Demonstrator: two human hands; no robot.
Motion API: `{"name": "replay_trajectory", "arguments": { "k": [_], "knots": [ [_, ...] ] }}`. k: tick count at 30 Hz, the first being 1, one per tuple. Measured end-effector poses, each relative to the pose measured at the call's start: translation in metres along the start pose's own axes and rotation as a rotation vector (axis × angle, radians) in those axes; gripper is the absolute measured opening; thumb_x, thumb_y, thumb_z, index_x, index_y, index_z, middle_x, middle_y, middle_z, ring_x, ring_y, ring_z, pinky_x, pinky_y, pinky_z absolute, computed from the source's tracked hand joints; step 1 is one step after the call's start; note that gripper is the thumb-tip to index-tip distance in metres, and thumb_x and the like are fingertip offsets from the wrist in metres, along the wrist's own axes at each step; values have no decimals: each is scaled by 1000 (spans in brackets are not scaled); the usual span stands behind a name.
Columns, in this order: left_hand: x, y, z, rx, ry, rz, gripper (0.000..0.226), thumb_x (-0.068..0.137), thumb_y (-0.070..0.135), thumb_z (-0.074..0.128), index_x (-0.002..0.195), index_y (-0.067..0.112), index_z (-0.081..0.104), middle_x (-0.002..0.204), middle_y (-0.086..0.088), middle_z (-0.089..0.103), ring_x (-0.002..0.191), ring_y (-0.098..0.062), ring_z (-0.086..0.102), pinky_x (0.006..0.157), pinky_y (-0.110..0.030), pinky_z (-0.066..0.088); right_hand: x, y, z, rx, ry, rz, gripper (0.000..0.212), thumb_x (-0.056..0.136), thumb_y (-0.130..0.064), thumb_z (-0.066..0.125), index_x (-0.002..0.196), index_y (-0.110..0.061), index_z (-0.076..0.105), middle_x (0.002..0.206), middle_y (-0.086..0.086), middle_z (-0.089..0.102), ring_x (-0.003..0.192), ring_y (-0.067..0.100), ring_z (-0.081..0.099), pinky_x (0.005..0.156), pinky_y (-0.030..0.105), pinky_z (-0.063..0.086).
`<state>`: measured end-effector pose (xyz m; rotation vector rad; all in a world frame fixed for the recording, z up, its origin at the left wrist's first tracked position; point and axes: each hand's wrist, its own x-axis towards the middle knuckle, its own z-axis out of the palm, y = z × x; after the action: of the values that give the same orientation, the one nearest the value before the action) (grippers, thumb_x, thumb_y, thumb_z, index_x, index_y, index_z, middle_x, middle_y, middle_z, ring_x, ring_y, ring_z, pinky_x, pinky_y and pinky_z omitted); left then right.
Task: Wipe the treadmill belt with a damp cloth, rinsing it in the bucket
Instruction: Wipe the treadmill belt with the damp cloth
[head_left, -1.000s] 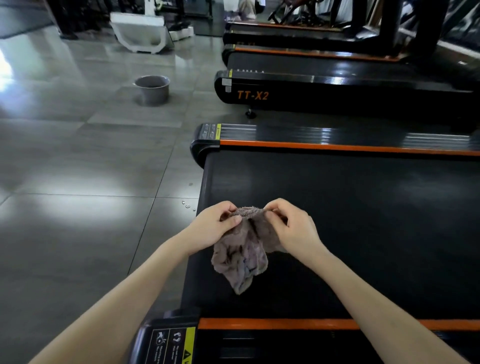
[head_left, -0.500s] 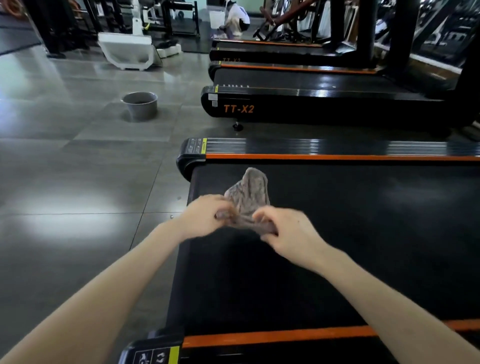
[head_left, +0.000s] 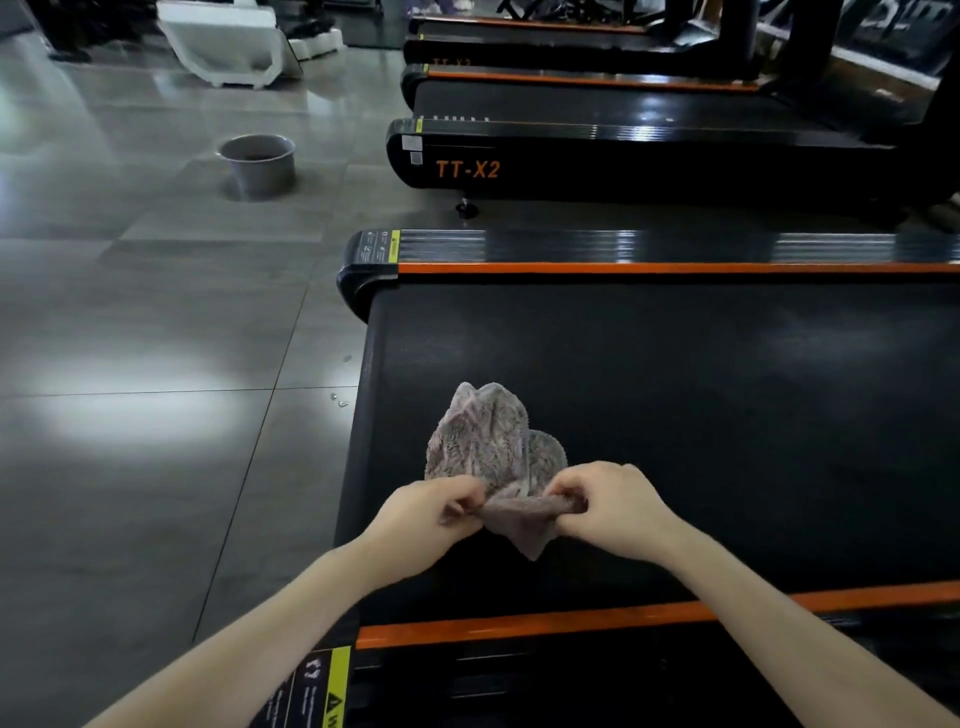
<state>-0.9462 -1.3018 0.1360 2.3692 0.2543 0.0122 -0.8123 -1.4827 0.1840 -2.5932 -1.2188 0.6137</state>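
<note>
We see a dim hall. Pale glare pools on the glossy floor tiles (head_left: 130, 415) at left, and thin streaks gleam along the ribbed side rail (head_left: 675, 247). The black belt (head_left: 727, 415) swallows detail. Straight edges bow toward the corners, and the far background looks soft and murky.

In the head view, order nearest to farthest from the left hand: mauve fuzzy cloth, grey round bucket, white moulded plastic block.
From the left hand:
1. Mauve fuzzy cloth, pinched in it.
2. Grey round bucket, floor ahead-left.
3. White moulded plastic block, far back-left.
</note>
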Motion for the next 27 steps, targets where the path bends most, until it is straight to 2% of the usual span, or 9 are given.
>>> {"name": "replay_trajectory", "arguments": {
  "k": [4, 7, 10, 13, 15, 18, 20, 23, 27],
  "knots": [
    [-3, 3, -15, -130, -154, -76, 26, 87, 23, 65, 78, 43, 50, 85, 16, 59, 84, -6, 60, 80, -20, 47, -3, 11, -8, 729, -141, -28, 14, 77, -11, 71, 90, -17, 71, 90, 3, 71, 90, 18, 68, 84, 33, 55],
    [2, 4, -24, -191, -165, -129, 26, 87, 22, 65, 78, 41, 49, 79, 16, 59, 75, -6, 56, 77, -25, 47, 12, 6, -13, 854, -103, -61, 22, 75, -14, 73, 93, -27, 67, 87, -2, 70, 81, 11, 68, 66, 24, 54],
    [18, 0, -27, -221, 57, -243, 14, 86, 23, 65, 82, 33, 57, 82, 11, 66, 77, -14, 60, 80, -29, 47, 49, -5, -18, 872, 119, -31, 34, 79, -14, 73, 104, -31, 59, 96, -4, 66, 76, 0, 63, 59, 17, 48],
    [36, -6, -24, -153, 232, -403, 5, 89, 26, 59, 94, 26, 60, 90, 9, 66, 89, -15, 62, 82, -30, 48, 82, -14, -12, 498, 324, 54, 52, 85, -29, 67, 132, -28, 46, 125, -2, 55, 109, 14, 56, 93, 35, 46],
    [39, -15, -19, -4, 252, -401, 13, 90, 31, 57, 102, 26, 60, 94, 11, 62, 93, -13, 60, 78, -27, 45, 83, -12, 1, 199, 343, -40, 53, 86, -37, 63, 136, -27, 46, 135, -4, 51, 123, 17, 48, 104, 42, 37],
    [29, -30, -13, 240, 294, -170, 24, 89, 32, 59, 111, 25, 64, 109, 8, 63, 103, -18, 56, 85, -26, 40, 65, 2, 33, -110, 146, -288, 59, 82, -55, 61, 135, -33, 48, 145, -7, 42, 133, 15, 37, 109, 34, 27],
    [21, -36, -8, 308, 230, 29, 35, 85, 43, 63, 115, 26, 66, 122, 8, 62, 114, -19, 52, 100, -30, 37, 52, 19, 53, -324, 31, -318, 75, 79, -60, 58, 145, -37, 31, 156, -8, 22, 141, 13, 20, 114, 36, 15],
    [14, -40, 1, 515, -97, 80, 68, 79, 64, 55, 139, 34, 43, 148, 16, 35, 141, -10, 21, 118, -47, 5, 42, 39, 63, -380, 10, -267, 75, 87, -45, 56, 150, -36, 16, 158, -11, 16, 143, 12, 17, 116, 35, 13],
    [16, -43, 3, 611, -253, 71, 68, 88, 37, 56, 148, 34, 24, 155, 17, 22, 145, -7, 11, 116, -49, -8, 37, 46, 59, -124, 140, -295, 41, 95, -19, 53, 136, -21, 51, 136, -3, 55, 125, 17, 52, 101, 35, 39]
  ]
}}
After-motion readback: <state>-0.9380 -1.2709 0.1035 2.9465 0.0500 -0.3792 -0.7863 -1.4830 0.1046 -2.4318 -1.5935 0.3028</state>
